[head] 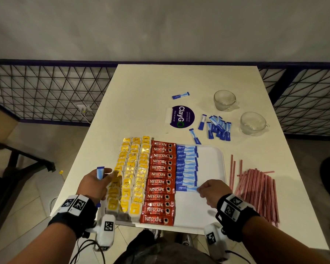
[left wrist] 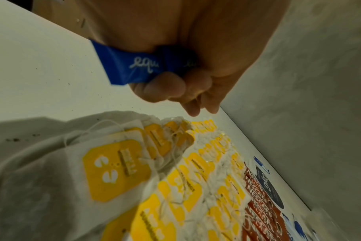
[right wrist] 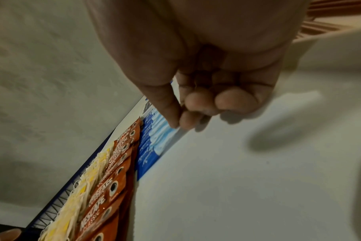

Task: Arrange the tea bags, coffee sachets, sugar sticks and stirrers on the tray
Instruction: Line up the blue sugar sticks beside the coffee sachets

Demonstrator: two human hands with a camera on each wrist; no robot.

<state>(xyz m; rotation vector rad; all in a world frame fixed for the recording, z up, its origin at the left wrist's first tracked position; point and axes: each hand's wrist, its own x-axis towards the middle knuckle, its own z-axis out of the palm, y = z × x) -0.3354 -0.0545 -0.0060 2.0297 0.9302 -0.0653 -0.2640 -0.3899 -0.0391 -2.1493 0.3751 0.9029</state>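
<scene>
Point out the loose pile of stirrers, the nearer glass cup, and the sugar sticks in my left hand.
stirrers [head: 259, 195], head view, middle of the pile.
nearer glass cup [head: 252, 123], head view, its side wall.
sugar sticks [left wrist: 124, 65], left wrist view, blue printed end.

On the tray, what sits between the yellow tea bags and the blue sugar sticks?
A column of red Nescafe coffee sachets fills the stretch between the yellow tea bags and the blue sugar sticks on the white tray, clearest in the head view.

Head view looks down over the tray [head: 210, 221]; both wrist views skim it closely, sharing its sachet rows.
</scene>
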